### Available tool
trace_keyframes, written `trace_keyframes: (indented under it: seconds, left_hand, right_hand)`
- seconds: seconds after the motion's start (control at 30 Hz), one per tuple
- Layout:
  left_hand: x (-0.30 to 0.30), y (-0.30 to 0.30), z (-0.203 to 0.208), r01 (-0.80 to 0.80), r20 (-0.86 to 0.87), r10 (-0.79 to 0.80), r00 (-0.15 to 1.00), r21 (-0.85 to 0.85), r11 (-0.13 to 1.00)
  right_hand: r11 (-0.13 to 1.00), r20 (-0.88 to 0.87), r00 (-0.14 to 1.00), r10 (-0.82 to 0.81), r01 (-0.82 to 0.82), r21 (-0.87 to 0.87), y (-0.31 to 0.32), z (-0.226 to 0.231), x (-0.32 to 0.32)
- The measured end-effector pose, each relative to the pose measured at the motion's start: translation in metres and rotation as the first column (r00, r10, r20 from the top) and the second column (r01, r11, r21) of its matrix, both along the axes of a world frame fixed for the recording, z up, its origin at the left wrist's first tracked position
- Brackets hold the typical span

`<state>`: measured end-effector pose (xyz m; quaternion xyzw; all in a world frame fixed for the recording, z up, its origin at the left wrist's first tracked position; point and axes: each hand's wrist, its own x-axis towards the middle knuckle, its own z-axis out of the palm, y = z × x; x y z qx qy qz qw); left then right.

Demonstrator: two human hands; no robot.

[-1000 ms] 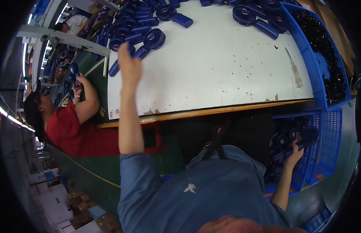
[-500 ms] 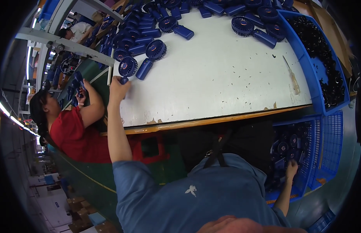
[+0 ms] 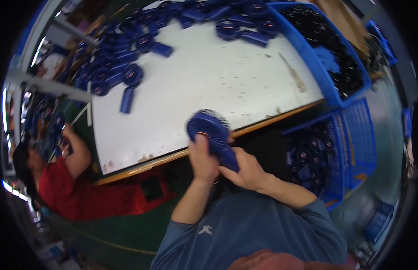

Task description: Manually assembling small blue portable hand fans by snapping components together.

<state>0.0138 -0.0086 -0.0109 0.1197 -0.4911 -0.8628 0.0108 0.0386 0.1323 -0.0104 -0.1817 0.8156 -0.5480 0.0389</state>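
Gripping blue handheld fan (image 3: 212,135) now in both hands: left hand (image 3: 202,158) closed at head, right hand (image 3: 245,170) closed on handle. Earlier, hands apart, left at fan pile (image 3: 114,67), right in floor crate (image 3: 328,157). Fan over near edge of white table (image 3: 209,85); bare tabletop ahead.

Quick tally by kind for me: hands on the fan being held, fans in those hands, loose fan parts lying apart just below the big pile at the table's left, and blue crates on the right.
Hands on the fan: 2, left hand and right hand
Held blue handheld fan: 1
Loose blue handle piece on the white table: 1
Blue crates: 2, upper crate, lower crate
Total: 6
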Motion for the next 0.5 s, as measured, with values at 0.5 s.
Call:
trace_keyframes:
  seconds: [0.5]
  left_hand:
    - [-0.022, 0.012, 0.028, 0.562, -0.249, -0.514, 0.821, 0.189, 0.805]
  right_hand:
    - [0.637, -0.283, 0.93, -0.235, 0.367, 0.678, 0.211, 0.128, -0.205]
